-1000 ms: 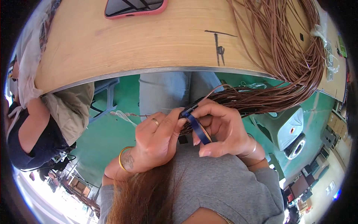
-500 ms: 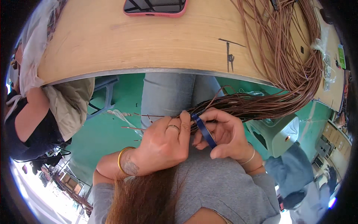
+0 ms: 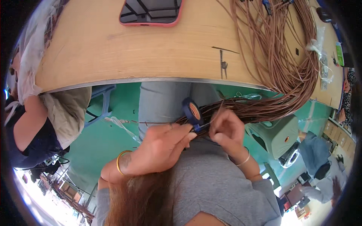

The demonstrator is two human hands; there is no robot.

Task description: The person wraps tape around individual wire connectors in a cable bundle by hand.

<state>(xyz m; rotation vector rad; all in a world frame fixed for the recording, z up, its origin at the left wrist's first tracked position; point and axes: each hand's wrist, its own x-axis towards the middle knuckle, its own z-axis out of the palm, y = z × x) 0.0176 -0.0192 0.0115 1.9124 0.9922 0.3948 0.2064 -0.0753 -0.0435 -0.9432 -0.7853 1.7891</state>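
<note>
A roll of dark blue tape (image 3: 192, 112) stands against a thick bundle of brown wires (image 3: 256, 110), a strip of it wrapped on the bundle. My left hand (image 3: 162, 146), with a ring and a yellow bangle, is closed around the wire bundle just left of the tape; thin wire ends stick out past it. Just right of the roll, my right hand (image 3: 230, 131) has its fingers curled in a pinch beside the bundle. A thin blurred strand runs by its fingertips; what they hold, if anything, I cannot make out.
The wires run up onto the wooden table (image 3: 151, 56), where a phone in a pink case (image 3: 151, 13) lies. A green stool (image 3: 277, 137) stands at right and a blue chair (image 3: 102, 103) at left. Another person's arm (image 3: 32, 126) is at the far left.
The tape roll has left my right fingers and now stands at the bundle near my left fingertips. My right hand has drawn slightly away. The view has shifted a little.
</note>
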